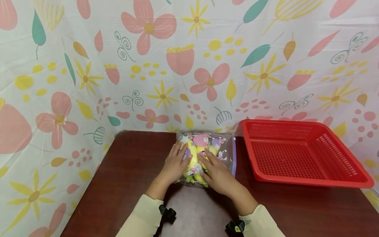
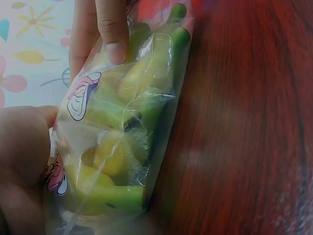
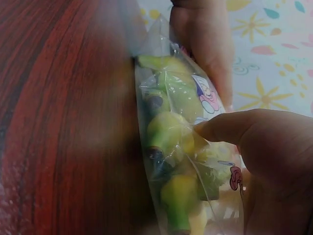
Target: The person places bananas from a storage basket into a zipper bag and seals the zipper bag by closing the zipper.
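A clear zip bag printed with cartoon figures lies on the dark wooden table, its purple zip edge to the right. Inside it are several small yellow bananas with green stems. Those banana stems point toward the near side in the left wrist view. My left hand rests with extended fingers on the bag's left part. On the right part, my right hand lies with its fingers spread, and its thumb touches the plastic over the bananas in the right wrist view.
A red perforated basket stands to the right of the bag on the table. Behind and to the left hangs a white cloth with flowers and leaves. Black wrist straps sit at the sleeve cuffs.
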Action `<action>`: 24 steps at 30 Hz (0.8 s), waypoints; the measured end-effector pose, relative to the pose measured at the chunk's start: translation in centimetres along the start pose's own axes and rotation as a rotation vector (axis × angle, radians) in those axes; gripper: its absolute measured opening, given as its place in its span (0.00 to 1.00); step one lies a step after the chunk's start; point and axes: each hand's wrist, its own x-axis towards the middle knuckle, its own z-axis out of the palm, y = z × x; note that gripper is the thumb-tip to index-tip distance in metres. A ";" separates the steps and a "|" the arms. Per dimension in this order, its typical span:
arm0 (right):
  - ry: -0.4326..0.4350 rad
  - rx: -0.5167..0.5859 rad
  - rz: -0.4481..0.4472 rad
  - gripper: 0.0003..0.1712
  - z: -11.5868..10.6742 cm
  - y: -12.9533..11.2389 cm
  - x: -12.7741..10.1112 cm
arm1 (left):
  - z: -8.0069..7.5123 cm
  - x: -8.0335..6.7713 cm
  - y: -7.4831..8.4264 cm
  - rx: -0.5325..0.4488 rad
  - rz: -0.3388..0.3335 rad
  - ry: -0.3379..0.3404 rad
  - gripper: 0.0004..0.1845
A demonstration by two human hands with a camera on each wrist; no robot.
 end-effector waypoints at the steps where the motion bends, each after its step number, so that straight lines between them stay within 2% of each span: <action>1: 0.000 0.000 -0.001 0.40 0.0 0.0 0.0 | 0.0 0.0 -0.1 0.003 -0.001 -0.003 0.34; 11: -0.045 0.025 0.040 0.41 0.3 0.0 0.4 | 0.1 0.3 -0.6 -0.023 -0.017 -0.017 0.34; 19: 0.065 0.107 0.087 0.33 0.0 -0.4 0.5 | 0.1 0.3 -1.0 -0.180 -0.033 0.046 0.33; 24: 0.174 0.134 0.073 0.21 -0.5 -0.8 0.6 | -0.4 0.3 -0.7 -0.216 -0.034 0.120 0.28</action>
